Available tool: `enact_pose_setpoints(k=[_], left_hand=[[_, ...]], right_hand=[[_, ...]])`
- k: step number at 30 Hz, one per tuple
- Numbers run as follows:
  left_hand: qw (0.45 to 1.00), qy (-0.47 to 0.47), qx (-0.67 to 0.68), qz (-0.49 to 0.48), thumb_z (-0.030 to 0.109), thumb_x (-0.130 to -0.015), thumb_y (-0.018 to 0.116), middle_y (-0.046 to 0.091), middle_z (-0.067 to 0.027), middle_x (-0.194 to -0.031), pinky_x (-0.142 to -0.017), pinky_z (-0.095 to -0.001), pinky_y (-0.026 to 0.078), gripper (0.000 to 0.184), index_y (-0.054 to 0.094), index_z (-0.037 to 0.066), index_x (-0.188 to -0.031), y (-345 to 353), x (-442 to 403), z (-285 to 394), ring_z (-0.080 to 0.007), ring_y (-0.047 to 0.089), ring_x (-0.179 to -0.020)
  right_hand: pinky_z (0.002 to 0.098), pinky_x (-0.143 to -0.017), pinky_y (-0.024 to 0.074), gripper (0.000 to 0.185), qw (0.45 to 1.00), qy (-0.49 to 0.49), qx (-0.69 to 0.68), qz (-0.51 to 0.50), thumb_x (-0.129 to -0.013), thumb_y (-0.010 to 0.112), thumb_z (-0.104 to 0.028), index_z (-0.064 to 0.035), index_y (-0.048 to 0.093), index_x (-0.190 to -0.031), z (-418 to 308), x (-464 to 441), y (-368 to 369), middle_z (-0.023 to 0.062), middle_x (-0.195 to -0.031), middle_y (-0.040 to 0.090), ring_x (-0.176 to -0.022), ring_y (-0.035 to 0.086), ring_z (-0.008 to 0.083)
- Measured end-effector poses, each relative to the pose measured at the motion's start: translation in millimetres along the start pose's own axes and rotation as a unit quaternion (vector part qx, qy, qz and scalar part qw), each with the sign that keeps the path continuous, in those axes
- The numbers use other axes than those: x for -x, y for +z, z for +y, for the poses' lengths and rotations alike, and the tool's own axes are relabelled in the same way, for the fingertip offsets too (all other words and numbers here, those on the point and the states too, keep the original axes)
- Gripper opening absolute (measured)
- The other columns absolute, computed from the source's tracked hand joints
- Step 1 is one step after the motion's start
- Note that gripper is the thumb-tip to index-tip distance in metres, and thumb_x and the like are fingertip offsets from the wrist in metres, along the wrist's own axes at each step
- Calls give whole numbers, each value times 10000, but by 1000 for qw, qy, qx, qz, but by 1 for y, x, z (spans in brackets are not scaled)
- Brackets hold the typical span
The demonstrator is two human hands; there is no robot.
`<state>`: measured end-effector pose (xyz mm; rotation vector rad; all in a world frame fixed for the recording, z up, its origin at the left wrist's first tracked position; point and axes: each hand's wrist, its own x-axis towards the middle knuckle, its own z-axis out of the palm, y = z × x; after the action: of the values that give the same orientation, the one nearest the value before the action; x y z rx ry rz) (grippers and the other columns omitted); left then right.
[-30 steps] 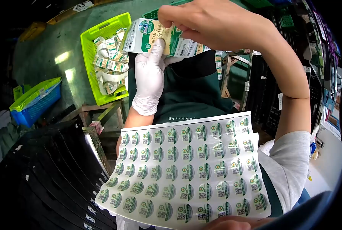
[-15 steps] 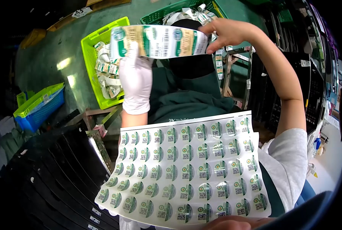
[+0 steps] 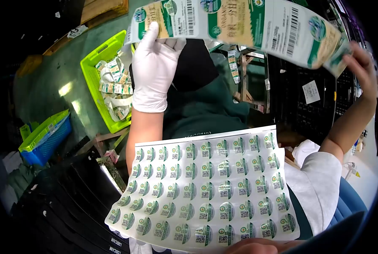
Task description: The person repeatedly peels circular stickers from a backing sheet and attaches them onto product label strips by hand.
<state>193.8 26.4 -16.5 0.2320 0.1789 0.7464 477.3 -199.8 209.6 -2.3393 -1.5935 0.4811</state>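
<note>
A long strip of printed labels [image 3: 235,23] in green, tan and white stretches across the top of the view. My left hand [image 3: 153,76], in a white glove, pinches it near the left end, with the thumb over the printed face. At the far right, my bare right hand [image 3: 362,70] grips the strip's other end, slightly blurred. Nearer to me, a white sheet of round green stickers with QR codes [image 3: 206,178] lies over my lap and left forearm, touched by neither hand's fingers.
A lime-green crate [image 3: 89,72] on the floor at left holds loose label strips. Farther left stands a blue and green basket [image 3: 45,139]. Black stacked crates [image 3: 66,199] fill the lower left. More label strips [image 3: 233,65] hang by a stand ahead.
My right hand has swept far to the right with its end of the strip, so a longer stretch of labels shows. My left hand has risen slightly, still holding the strip.
</note>
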Motion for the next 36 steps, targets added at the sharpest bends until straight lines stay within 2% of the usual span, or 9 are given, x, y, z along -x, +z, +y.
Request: enact_pose_setpoints(k=[6, 12, 13, 14, 21, 24, 28, 33, 36], left_hand=[[957, 148, -219, 123, 151, -943, 503, 614, -80, -1088, -856, -314, 467, 251, 554, -1, -1137, -10, 32, 21, -170, 596, -977], [921, 157, -321, 154, 145, -931, 531, 623, -102, -1073, -867, -284, 481, 279, 558, -37, -1141, -14, 65, 28, -166, 611, -961], [922, 163, -313, 160, 145, -930, 532, 626, -102, -1071, -867, -281, 480, 279, 562, -39, -1138, -13, 67, 26, -164, 613, -957], [923, 167, -305, 165, 144, -929, 533, 628, -103, -1069, -868, -279, 479, 279, 565, -40, -1135, -13, 69, 23, -162, 614, -953], [898, 180, -361, 177, 170, -927, 546, 633, -64, -1053, -821, -238, 461, 263, 605, -18, -1102, -23, 75, 26, -114, 594, -923], [909, 178, -321, 195, 159, -919, 555, 627, -82, -1064, -851, -258, 471, 284, 581, -38, -1121, -22, 72, 30, -138, 602, -955], [914, 180, -311, 186, 157, -922, 549, 625, -96, -1068, -855, -267, 476, 297, 564, -48, -1137, -33, 72, 37, -147, 607, -959], [908, 182, -323, 194, 158, -926, 545, 625, -100, -1070, -858, -272, 478, 301, 554, -46, -1148, -39, 76, 37, -151, 609, -963], [907, 183, -324, 195, 160, -927, 545, 628, -95, -1066, -850, -271, 482, 301, 553, -42, -1150, -36, 75, 34, -150, 613, -952]], right_hand=[[402, -641, 475, 230, 909, -71, -17, -409, -828, 622, -254, -43, 632, -921, -20, -17, 149, 180, -760, 634, -723, 625, 333], [326, -670, 482, 364, 953, -121, -203, -187, -866, 625, -281, -2, 579, -1095, -64, -72, 185, 138, -857, 659, -735, 629, 220], [208, -603, 428, 332, 957, -153, -179, -167, -888, 607, -213, -16, 564, -1152, -73, -77, 191, 34, -886, 645, -675, 509, 64], [206, -562, 399, 336, 955, -184, -191, -130, -878, 621, -217, -21, 570, -1146, -81, -81, 201, 29, -880, 647, -638, 479, 53], [243, -503, 338, 282, 926, -257, -198, -195, -824, 689, -219, 6, 605, -971, -91, -105, 232, 36, -657, 550, -568, 432, 88], [305, -549, 430, 324, 923, -186, -77, -328, -802, 696, -309, -25, 618, -936, -83, -116, 220, 87, -637, 575, -589, 567, 206], [304, -503, 380, 375, 912, -181, -93, -356, -791, 712, -341, -21, 598, -949, -65, -119, 234, 70, -578, 519, -530, 483, 159], [234, -490, 289, 285, 954, -172, -198, -146, -859, 658, -238, -35, 576, -1041, -85, -120, 247, -30, -572, 408, -535, 353, 51], [241, -481, 289, 260, 951, -222, -152, -154, -863, 653, -226, -20, 604, -1013, -104, -126, 244, -26, -566, 401, -535, 344, 46]])
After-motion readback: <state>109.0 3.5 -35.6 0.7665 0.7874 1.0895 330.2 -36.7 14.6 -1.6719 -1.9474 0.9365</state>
